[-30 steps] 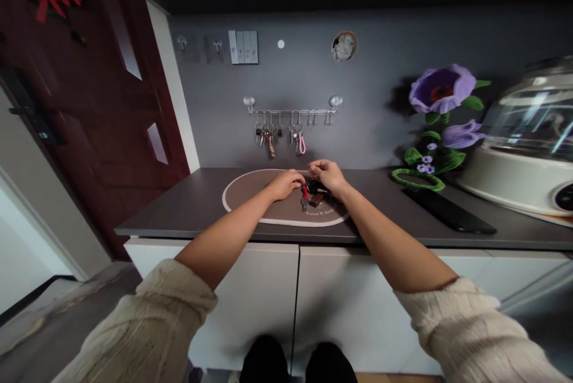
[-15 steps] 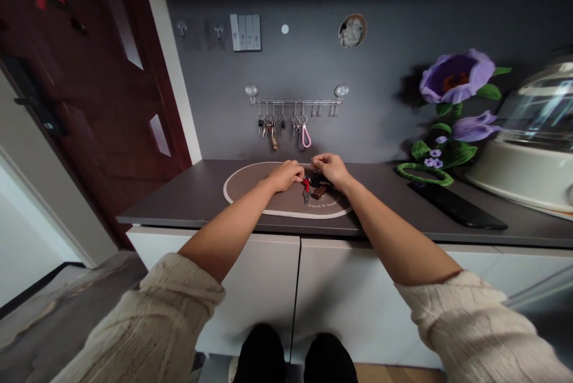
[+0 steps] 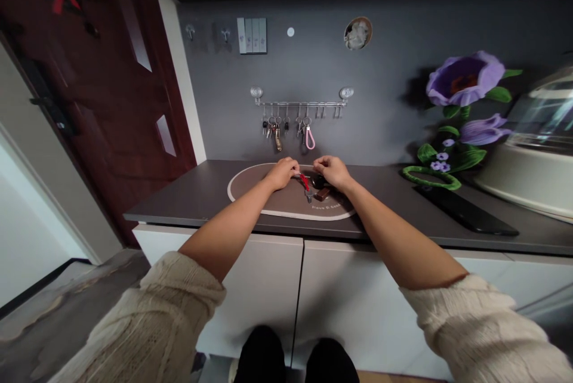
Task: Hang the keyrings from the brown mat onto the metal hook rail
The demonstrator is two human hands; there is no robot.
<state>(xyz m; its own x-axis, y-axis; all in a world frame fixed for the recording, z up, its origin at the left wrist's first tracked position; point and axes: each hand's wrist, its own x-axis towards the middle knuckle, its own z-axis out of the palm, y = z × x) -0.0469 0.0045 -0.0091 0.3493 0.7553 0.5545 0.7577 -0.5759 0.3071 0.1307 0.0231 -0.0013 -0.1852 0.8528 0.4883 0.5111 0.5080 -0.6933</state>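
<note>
Over the oval brown mat (image 3: 244, 189), my left hand (image 3: 283, 173) is closed in a pinch at the upper end of a keychain with a red strap (image 3: 305, 181). A grey metal piece (image 3: 308, 195) hangs at the strap's lower end. Just to the right, my right hand (image 3: 333, 172) is also closed, thumb and fingertips together; what lies between them is too small to make out. Beneath its fingers is a dark, key-like item (image 3: 319, 181), partly hidden. A small brown block-shaped piece (image 3: 322, 194) rests on the mat below the right hand.
On the wall behind, a clear hook rail (image 3: 304, 104) carries several key bunches, one with a pink loop (image 3: 310, 138). To the right stand a purple fabric flower (image 3: 465, 79), a long black flat object (image 3: 465, 210) and a domed cream appliance (image 3: 528, 174). A dark red door (image 3: 111, 102) is at left.
My left hand has drawn slightly left and away from the right hand, and the red strap now stretches longer between them. The whole view has shifted a little.
</note>
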